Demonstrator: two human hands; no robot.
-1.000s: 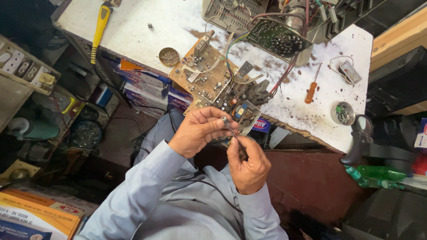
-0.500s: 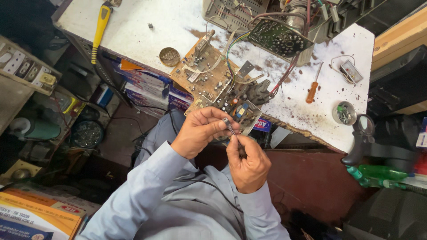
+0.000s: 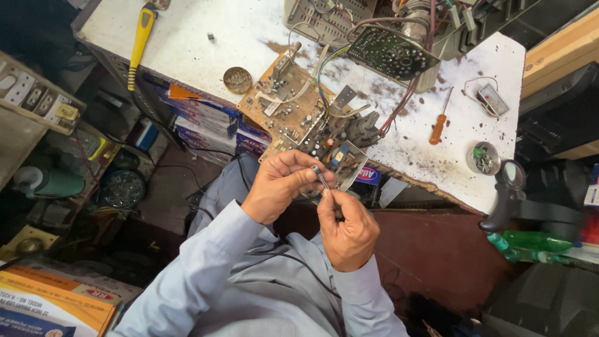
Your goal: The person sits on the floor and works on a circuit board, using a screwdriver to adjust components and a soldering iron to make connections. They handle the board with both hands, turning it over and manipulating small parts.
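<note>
The white, rust-speckled worktop [image 3: 212, 37] fills the upper part of the view. On it the brown circuit board [image 3: 293, 103] serves as landmark, lying at the worktop's near edge with wires and parts standing on it and one corner hanging over the edge. Beyond the board, at the worktop's far side, sits a green round-holed board [image 3: 390, 53] tied to it by coloured wires. Well to the left of the board lies a yellow-handled tool [image 3: 140, 40], and just left of the board a small round tin [image 3: 238, 80]. To the right of the board lie an orange-handled screwdriver [image 3: 440, 122] and, further right, a small metal dish of parts [image 3: 483, 158].

Just below the board's overhanging corner both hands meet. The left hand [image 3: 277, 187] is closed, its fingertips pinching the upper end of a thin metal pin-like part [image 3: 321, 177]. The right hand [image 3: 349, 228], directly below, is curled with its fingertips on the lower end of the same part. The part stands tilted between them, close to the board's edge; whether it touches the board cannot be told.
</note>
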